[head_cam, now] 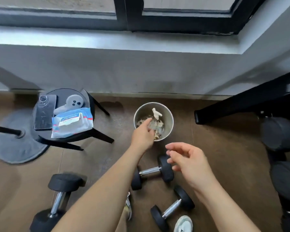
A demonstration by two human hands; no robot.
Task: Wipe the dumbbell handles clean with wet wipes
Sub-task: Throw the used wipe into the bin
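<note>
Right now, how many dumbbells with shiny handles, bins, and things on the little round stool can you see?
Dumbbells with shiny handles: 3
Bin: 1
Wet wipe pack: 1
Phone: 1
Grey controller: 1
Total: 7

The bin (168, 121) stands on the floor (216, 156) at mid-view, with the wall (141, 72) behind it at 12 o'clock and used wipes (156, 113) in it. The counter (62, 96) is at the bin's 9 o'clock. On it, the phone (45, 113) lies at 9, the controller (72, 102) at 12 and the pack (72, 122) at 4, lapping over the controller. A stand base (15, 141) lies at the counter's 8 o'clock. The middle dumbbell (151, 171) lies at the bin's 6, the right dumbbell (172, 208) nearer still and the left dumbbell (59, 201) at 7. A rack (241, 101) stands at 3, with weights (278, 133) under it.
</note>
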